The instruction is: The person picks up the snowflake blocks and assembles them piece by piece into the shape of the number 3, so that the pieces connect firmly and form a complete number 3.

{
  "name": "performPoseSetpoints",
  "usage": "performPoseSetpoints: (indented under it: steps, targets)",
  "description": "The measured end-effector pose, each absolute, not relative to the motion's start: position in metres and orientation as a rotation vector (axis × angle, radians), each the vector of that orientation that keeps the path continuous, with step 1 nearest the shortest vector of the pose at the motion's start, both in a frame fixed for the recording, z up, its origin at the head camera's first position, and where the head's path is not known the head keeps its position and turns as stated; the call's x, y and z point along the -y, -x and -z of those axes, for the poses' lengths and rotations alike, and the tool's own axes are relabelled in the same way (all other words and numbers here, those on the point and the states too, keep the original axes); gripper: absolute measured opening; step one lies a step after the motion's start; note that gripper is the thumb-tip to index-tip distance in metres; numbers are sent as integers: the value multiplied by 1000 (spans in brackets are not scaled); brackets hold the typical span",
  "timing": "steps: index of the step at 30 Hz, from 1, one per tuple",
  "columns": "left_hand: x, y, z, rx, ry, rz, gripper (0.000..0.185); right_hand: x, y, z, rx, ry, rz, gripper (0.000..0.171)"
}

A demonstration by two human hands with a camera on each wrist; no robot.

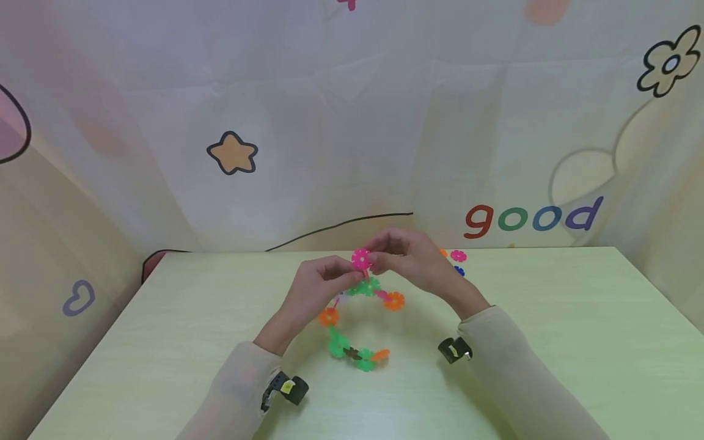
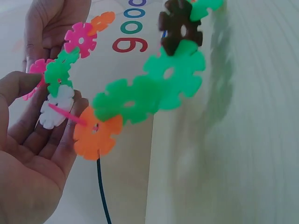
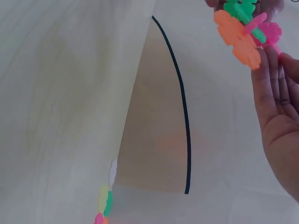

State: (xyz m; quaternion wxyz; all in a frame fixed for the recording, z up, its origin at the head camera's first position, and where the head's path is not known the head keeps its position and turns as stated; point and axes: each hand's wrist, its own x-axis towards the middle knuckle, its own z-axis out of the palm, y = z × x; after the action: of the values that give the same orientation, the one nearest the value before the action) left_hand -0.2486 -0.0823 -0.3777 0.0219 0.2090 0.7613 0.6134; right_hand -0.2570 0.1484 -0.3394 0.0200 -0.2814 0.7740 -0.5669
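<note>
Notched plastic flower discs are linked into a curved chain held up over the table. My left hand (image 1: 319, 281) pinches the chain near its top, by a green disc (image 1: 370, 286). With its thumb and fingers, my right hand (image 1: 415, 260) holds a pink disc (image 1: 361, 259) that stands up at the top of the chain. One end is an orange disc (image 1: 393, 301). The other side hangs down through a second orange disc (image 1: 329, 316), green discs (image 1: 338, 343) and a brown disc (image 2: 180, 28). A white disc (image 2: 56, 107) lies against my left fingers.
Behind my right wrist, loose discs lie near the table's back edge, among them a pink one (image 1: 458, 256) and a blue one (image 1: 459, 270). The right wrist view shows a yellow disc (image 3: 103, 198) there. A printed curtain (image 1: 330, 153) hangs behind the pale table (image 1: 165, 354).
</note>
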Motion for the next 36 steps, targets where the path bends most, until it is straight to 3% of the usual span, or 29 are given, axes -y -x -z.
performPoseSetpoints:
  steps: [14,21,29,36]
  targets:
    - [84,250,376,-2223,-582,-2093,19,-145,259,342,-2387,894,1710,13]
    - [84,248,375,-2205,-561,-2116,17,-163,264,341,-2491,744,1673,22]
    - [83,248,375,-2184,-552,-2128,14,-208,289,352,-2689,535,1612,26]
    - [83,248,376,-2183,-556,-2142,14,-228,315,365,-2881,505,1241,22]
